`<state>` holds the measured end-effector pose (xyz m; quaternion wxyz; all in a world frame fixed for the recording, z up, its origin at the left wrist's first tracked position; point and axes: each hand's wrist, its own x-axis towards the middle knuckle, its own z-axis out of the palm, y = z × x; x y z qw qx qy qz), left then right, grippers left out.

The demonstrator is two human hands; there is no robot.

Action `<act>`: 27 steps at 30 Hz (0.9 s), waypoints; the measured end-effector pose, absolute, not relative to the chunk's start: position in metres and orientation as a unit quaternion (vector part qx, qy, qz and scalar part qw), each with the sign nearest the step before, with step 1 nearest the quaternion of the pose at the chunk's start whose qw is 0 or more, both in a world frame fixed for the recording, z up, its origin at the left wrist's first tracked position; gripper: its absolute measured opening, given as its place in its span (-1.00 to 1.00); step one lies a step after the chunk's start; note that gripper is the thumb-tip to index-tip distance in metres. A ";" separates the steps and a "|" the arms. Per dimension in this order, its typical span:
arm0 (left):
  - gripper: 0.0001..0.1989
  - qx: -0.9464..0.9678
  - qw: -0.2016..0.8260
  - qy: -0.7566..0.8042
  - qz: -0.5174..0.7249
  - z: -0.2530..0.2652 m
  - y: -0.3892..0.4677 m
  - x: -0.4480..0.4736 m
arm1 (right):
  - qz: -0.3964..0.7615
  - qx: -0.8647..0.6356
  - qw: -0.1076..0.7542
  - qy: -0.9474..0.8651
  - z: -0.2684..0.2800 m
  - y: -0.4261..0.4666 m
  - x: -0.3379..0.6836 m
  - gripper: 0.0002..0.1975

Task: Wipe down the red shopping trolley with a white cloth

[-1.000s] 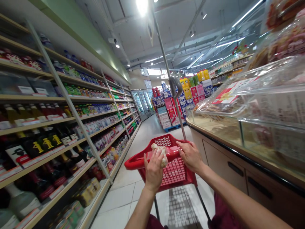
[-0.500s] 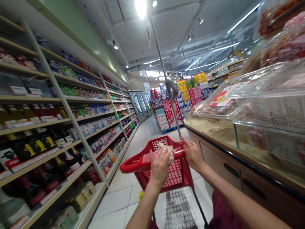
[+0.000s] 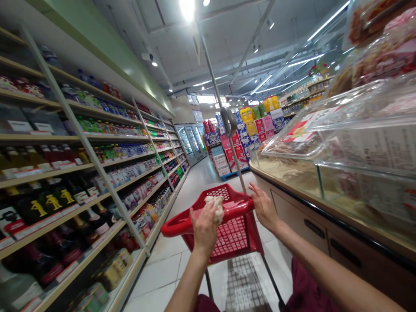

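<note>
A: Where do we have the cloth (image 3: 217, 209)?
B: On the red handle (image 3: 235, 209) of the cart (image 3: 230, 236), left of the handle's right end. Crumpled, off-white, bunched out past the fingers.
A: Which hand do we see on it?
B: Left hand (image 3: 205, 227), laid palm down across the handle. Grip is clamped on the cloth, which sits between the fingers and the red plastic.
A: And our right hand (image 3: 264, 208)?
B: At the handle's right end, just beside it. Grip is apart: fingers up and stretched, nothing held. We can't tell whether the thumb side touches the plastic.
A: What do we have by that hand?
B: A metal pole (image 3: 238, 164), tilted, rising from near the cart's right side. Gray loop fitting (image 3: 228, 122) partway up.
A: Surroundings?
B: On our left, long shelves (image 3: 45, 174) with drinks; dark bottles (image 3: 40, 203) bearing yellow figures are close by. On our right, a surface (image 3: 279, 181) carrying clear plastic packs (image 3: 373, 138); we can't read most labels. Ahead, stacked boxes (image 3: 238, 151) on a blue pallet (image 3: 225, 177), with glass-door coolers (image 3: 191, 143) farther down the aisle.
A: Underfoot?
B: We see light tiles (image 3: 162, 271), plus the basket's grid shadow (image 3: 242, 281) below the cart.
</note>
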<state>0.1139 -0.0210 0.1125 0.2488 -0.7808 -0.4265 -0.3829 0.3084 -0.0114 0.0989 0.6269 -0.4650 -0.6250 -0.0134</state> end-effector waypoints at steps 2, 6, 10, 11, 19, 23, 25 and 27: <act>-0.68 -0.756 0.249 -0.461 -0.393 0.115 -0.021 0.106 | -0.019 -0.460 0.624 -0.631 0.100 -0.013 0.302 -0.56; -0.63 -0.825 0.255 -0.365 -0.347 0.110 -0.026 0.127 | -0.040 -0.445 0.607 -0.657 0.098 -0.012 0.294 -0.58; -0.63 -0.810 0.272 -0.377 -0.357 0.111 -0.025 0.109 | -0.059 -0.456 0.589 -0.665 0.096 -0.009 0.296 -0.59; -0.64 -0.789 0.273 -0.409 -0.369 0.113 -0.024 0.099 | -0.062 -0.456 0.585 -0.667 0.096 -0.010 0.296 -0.59; -0.65 -0.823 0.256 -0.361 -0.356 0.107 -0.026 0.109 | -0.079 -0.468 0.543 -0.693 0.091 -0.015 0.286 -0.60; -0.71 -0.771 0.261 -0.428 -0.393 0.108 -0.023 0.078 | -0.081 -0.462 0.529 -0.707 0.093 -0.017 0.289 -0.60; -0.71 -0.737 0.258 -0.472 -0.410 0.108 -0.022 0.069 | -0.077 -0.467 0.532 -0.702 0.095 -0.019 0.284 -0.60; -0.70 -0.746 0.251 -0.469 -0.400 0.106 -0.023 0.077 | -0.074 -0.468 0.528 -0.705 0.096 -0.020 0.277 -0.59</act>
